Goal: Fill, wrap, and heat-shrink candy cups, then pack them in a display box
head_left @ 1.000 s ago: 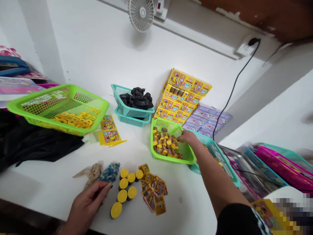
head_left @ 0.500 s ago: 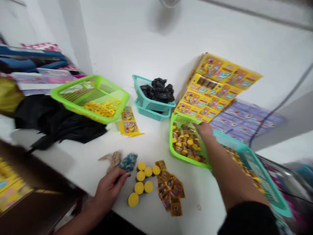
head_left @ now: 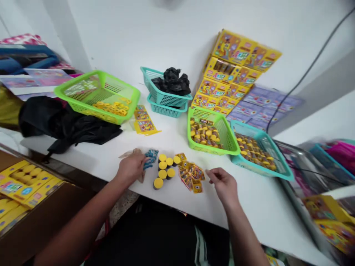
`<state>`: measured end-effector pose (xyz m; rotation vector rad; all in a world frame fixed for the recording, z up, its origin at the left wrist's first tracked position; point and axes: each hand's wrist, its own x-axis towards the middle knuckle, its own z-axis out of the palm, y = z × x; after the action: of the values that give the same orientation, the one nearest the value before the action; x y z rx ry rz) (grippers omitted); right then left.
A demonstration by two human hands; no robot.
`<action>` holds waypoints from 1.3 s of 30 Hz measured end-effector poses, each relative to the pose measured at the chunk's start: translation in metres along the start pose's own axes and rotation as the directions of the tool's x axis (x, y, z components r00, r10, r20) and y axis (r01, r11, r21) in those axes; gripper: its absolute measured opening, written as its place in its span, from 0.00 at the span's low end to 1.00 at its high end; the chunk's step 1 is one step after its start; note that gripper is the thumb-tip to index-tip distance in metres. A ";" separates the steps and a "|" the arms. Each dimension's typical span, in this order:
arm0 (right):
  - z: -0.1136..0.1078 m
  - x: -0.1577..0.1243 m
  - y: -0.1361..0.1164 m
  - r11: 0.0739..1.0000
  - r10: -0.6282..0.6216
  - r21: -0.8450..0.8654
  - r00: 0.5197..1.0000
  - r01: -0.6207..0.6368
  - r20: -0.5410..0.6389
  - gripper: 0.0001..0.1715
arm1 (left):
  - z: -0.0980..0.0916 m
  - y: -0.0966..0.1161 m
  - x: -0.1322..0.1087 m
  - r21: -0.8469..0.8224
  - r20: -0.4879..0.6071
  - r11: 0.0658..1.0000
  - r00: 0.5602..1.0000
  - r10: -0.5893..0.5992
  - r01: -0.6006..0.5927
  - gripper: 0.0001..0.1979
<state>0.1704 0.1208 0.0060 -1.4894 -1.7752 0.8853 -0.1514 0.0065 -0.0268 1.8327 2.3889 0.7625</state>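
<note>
My left hand (head_left: 131,168) is bent over a small tan bag (head_left: 137,150) and a pile of small blue pieces (head_left: 151,156). Its fingers are closed at the edge of the blue pile, and what they hold is hidden. Just right of the pile stand several small dark jars with yellow lids (head_left: 162,174). A fanned heap of orange-yellow printed cards (head_left: 191,175) lies beside them. My right hand (head_left: 224,185) hovers at the heap's right side, thumb and fingers pinched together; anything between them is too small to make out.
Jars fill part of a green basket (head_left: 235,148) and a teal basket (head_left: 285,170). Another green basket (head_left: 91,107) holds yellow pieces. Stacked teal baskets (head_left: 166,109) carry black plastic. Yellow boxes (head_left: 233,70) lean at the wall. A black umbrella (head_left: 83,131) lies left.
My right hand has come out of the green jar basket and back toward the cards. My left hand has moved onto the tan bag and blue pile. The view has shifted.
</note>
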 end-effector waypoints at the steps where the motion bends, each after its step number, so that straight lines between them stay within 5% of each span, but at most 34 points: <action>1: 0.004 -0.006 0.006 1.000 0.027 -0.006 1.000 -0.027 0.003 0.21 | -0.004 0.002 -0.001 -0.006 -0.020 1.000 1.000 -0.002 0.002 0.18; 7: 0.018 0.007 0.012 0.963 0.066 -0.266 0.996 -0.048 0.061 0.14 | -0.036 0.052 -0.013 -0.279 -0.198 0.955 0.979 0.041 -0.096 0.15; 10: 0.020 0.023 0.011 0.960 0.082 -0.276 0.992 -0.053 0.094 0.14 | -0.038 0.090 -0.020 -0.432 -0.062 0.872 0.973 0.224 -0.229 0.13; 16: 0.023 0.026 0.020 0.989 0.017 -0.150 0.996 -0.003 0.092 0.08 | -0.004 0.139 -0.029 -0.424 0.164 0.804 0.838 0.521 -0.417 0.12; 19: 0.019 0.018 0.022 0.998 -0.023 -0.052 0.999 0.026 0.046 0.09 | 0.008 0.146 -0.023 -0.401 0.171 0.830 0.859 0.483 -0.387 0.11; 23: 0.012 0.007 0.016 0.994 -0.078 0.079 0.997 0.076 0.026 0.13 | 0.012 0.148 -0.006 -0.409 0.037 0.857 0.933 0.358 -0.313 0.11; 26: 0.010 0.001 0.010 0.982 -0.117 0.155 0.990 0.104 0.078 0.15 | 0.016 0.152 0.006 -0.410 -0.010 0.860 0.945 0.328 -0.303 0.10; 39: 0.013 -0.008 0.003 0.989 -0.100 0.122 0.978 0.078 0.182 0.20 | 0.023 0.160 0.024 -0.588 0.089 0.801 0.976 0.199 -0.110 0.12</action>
<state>0.1625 0.1118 -0.0047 -1.2792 -1.8758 1.0922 -0.0079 0.0658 0.0228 1.7407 1.6571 1.1663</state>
